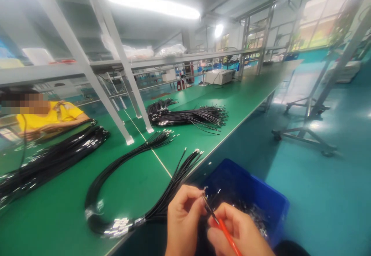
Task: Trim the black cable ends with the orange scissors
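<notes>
My left hand is closed in a pinch in front of the table edge, its thumb and forefinger on the end of a thin black cable, mostly hidden by the fingers. My right hand grips red-handled pliers, and their metal jaws reach the left fingertips. Whether the jaws bite on the cable end is too small to tell. Left of my hands, a curved bundle of black cables with pale labels and white-tipped ends lies on the green table. Its near ends run behind my left hand.
Below my hands sits a blue bin holding small pale pieces. More black cable bundles lie farther along the table, and another stack lies left. White shelf posts rise from the table. A person in yellow sits opposite.
</notes>
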Available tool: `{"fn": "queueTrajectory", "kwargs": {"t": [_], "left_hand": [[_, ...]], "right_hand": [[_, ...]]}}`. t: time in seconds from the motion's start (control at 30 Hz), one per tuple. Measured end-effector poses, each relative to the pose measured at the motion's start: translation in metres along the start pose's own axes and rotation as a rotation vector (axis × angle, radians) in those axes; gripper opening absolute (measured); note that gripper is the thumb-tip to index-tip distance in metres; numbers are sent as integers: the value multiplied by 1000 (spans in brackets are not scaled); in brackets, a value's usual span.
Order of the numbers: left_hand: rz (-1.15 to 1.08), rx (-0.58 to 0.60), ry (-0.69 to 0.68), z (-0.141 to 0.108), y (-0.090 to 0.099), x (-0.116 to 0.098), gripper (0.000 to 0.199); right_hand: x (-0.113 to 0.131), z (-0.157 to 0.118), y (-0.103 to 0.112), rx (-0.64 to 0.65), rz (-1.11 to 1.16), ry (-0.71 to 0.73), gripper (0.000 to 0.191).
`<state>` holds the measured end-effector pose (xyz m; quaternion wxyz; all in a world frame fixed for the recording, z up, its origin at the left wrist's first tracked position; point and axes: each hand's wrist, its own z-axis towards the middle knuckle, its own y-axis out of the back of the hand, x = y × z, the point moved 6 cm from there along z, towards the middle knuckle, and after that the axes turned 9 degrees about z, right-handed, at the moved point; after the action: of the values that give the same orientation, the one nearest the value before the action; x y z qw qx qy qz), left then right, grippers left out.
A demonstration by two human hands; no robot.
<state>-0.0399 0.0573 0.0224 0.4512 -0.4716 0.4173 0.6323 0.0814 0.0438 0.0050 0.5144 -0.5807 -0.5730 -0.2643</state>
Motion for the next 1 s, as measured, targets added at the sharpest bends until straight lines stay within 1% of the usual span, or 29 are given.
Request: {"fn": "queueTrajectory", "kwargs": {"t": [0.13, 0.27, 0.43, 0.5, 0.6, 0.7, 0.77, 0.87, 1.0], "left_hand": [[10, 19, -16, -1, -2, 1, 8], [32, 19, 2, -1, -4, 3, 9], [52, -10, 25, 0, -5, 3, 5], [51, -17, 36, 0, -5, 3, 4], [51, -7, 68, 1, -4, 5, 6], [79, 12, 90, 2, -3, 6, 9], [114, 18, 92, 3, -3, 5, 10], [163, 30, 89, 4, -3, 2, 11], [183, 49, 103, 3, -4, 1, 12]], "right_hand": [[5, 1, 0, -17, -37, -6, 14], [6, 1, 1, -24, -62, -28, 16], [8, -1, 7, -77, -127, 31, 13], [8, -3, 11, -98, -152, 74, 14], [11, -4, 19, -169, -159, 192, 14], [19, -4, 26, -286, -57, 320, 19], [26, -1, 27, -340, 24, 403, 23], [35, 6, 24, -323, 97, 476, 26], [42, 11, 24, -298, 150, 493, 27]]}}
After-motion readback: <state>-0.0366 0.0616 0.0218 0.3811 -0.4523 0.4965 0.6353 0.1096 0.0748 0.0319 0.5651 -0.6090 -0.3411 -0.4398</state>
